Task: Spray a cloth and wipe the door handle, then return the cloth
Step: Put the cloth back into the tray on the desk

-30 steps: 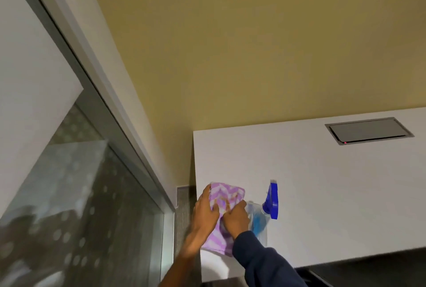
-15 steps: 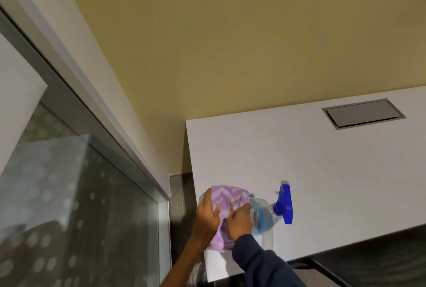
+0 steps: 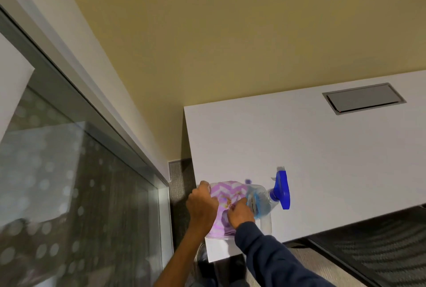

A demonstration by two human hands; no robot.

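A purple-and-white chevron cloth (image 3: pixel 227 206) lies at the near left corner of the white table (image 3: pixel 322 160). My left hand (image 3: pixel 202 208) grips its left side and my right hand (image 3: pixel 241 214) pinches its right part, both closed on the fabric. Right beside the cloth stands a clear spray bottle (image 3: pixel 261 203) with blue liquid and a blue trigger head (image 3: pixel 282 189), touching or nearly touching my right hand. No door handle is visible in this view.
A glass door or panel with a dotted frosted pattern (image 3: pixel 69 194) and a grey frame fills the left. A yellow wall (image 3: pixel 230 33) is behind the table. A grey cable hatch (image 3: pixel 364 98) is set into the tabletop at far right. Dark flooring lies at lower right.
The cloth has been bunched and folded smaller between both hands. The camera has shifted slightly, so the table and bottle sit a little differently in the frame.
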